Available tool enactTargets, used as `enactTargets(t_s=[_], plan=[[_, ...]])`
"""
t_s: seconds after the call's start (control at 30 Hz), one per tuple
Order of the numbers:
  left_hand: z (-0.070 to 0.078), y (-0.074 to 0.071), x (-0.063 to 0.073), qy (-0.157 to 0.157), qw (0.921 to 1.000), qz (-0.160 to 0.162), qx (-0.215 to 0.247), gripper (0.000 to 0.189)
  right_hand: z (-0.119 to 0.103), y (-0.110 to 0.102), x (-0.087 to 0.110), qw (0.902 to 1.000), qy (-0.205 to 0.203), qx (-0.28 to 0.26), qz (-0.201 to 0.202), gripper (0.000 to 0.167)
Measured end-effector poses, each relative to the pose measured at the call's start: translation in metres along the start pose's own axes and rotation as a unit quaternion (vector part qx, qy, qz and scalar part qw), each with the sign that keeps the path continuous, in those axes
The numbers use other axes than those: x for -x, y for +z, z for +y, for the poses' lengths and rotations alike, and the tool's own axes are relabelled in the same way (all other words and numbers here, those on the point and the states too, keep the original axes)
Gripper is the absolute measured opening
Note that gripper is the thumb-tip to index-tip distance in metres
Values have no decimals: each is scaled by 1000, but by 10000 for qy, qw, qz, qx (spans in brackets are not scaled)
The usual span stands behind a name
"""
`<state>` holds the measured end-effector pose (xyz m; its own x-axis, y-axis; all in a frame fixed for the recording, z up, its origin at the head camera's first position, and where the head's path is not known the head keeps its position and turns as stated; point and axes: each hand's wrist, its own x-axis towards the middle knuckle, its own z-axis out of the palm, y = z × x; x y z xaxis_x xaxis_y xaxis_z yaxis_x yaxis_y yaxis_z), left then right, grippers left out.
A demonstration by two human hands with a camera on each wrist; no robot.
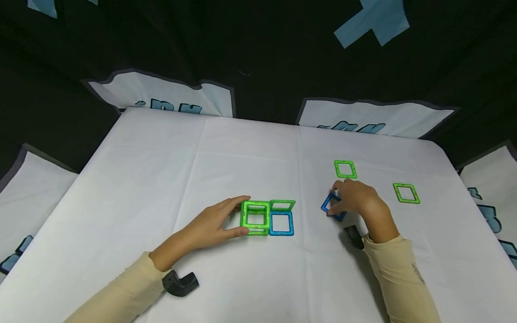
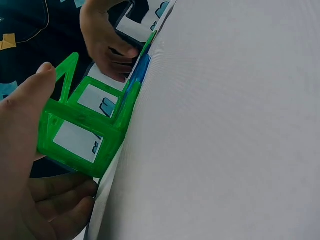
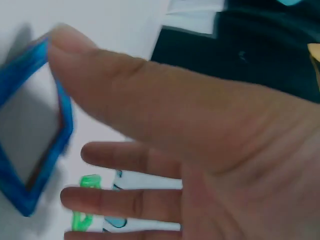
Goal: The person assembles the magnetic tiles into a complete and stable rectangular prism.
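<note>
My left hand [image 1: 216, 223] holds a box of green magnetic tiles [image 1: 267, 215] from its left side, thumb at the near edge and fingers at the far edge. Flat against the box's right side lies a blue square tile [image 1: 281, 233], with a green tile [image 1: 282, 201] standing along its far edge. Farther right, my right hand [image 1: 357, 197] pinches another blue square tile [image 1: 326, 202]. In the right wrist view the thumb presses on a corner of this blue tile [image 3: 47, 165], while several other fingers stretch out below.
Two loose green square tiles lie on the white-covered table [image 1: 242, 282]: one [image 1: 345, 176] just beyond my right hand, one [image 1: 406, 201] to its right. Black wrist cameras stick out under both wrists. A dark curtain [image 1: 258, 58] hangs behind the table's far edge.
</note>
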<state>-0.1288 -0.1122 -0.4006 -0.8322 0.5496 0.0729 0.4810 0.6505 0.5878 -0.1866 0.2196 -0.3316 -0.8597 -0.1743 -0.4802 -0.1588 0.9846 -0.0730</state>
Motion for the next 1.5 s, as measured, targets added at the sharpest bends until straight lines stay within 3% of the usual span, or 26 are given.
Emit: enactTargets(t_s=[0.1, 0.23, 0.43, 0.6, 0.87, 1.33, 1.5], plan=[[0, 0, 1, 23, 10000, 1, 53, 72, 2, 3, -4, 9993, 223, 261, -136, 79], [0, 1, 0, 37, 9999, 61, 88, 72, 0, 7, -7, 9994, 69, 318, -127, 69], [-1, 2, 0, 94, 9998, 163, 6, 72, -14, 9, -1, 9949, -733, -132, 674, 60], [-2, 3, -1, 125, 9997, 214, -27, 72, -33, 5, 15, 9741, -1756, -659, 1260, 61], [0, 2, -2, -50, 9999, 148, 42, 72, -60, 11, 28, 9383, -2974, -620, 1655, 60], [0, 2, -2, -119, 9998, 123, 29, 71, -68, 22, 17, 9289, -3193, -477, 1815, 58], [0, 2, -2, -108, 9999, 127, 25, 71, -69, 23, 16, 9306, -3155, -469, 1797, 59]])
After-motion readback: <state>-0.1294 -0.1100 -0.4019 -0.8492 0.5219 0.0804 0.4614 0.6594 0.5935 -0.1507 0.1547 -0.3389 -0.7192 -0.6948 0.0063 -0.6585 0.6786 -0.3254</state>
